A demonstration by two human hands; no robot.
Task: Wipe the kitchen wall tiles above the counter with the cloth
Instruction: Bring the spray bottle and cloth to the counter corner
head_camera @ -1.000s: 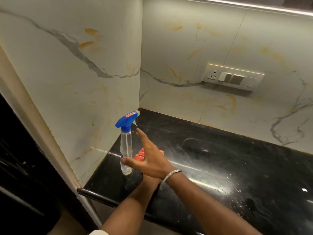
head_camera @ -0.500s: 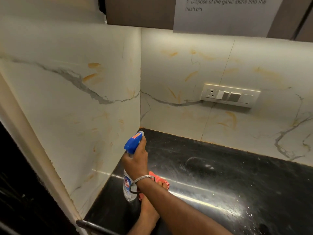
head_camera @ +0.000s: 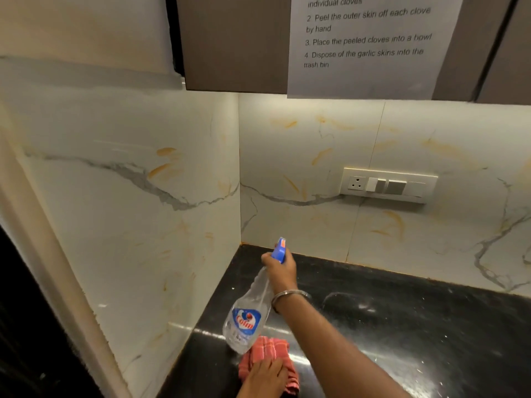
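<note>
Black counter (head_camera: 402,326), veined wall tiles (head_camera: 143,225), right hand (head_camera: 280,270) grip clamped on spray bottle (head_camera: 245,320), left hand (head_camera: 265,377) flat on cloth (head_camera: 273,350).

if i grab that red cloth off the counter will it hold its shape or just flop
Probably flop: the cloth lies bunched in soft folds on the black counter under the left hand, so it looks thin and limp. It likely weighs little for its size. It should not slide or roll, though the glossy counter may let it drag easily.
</note>
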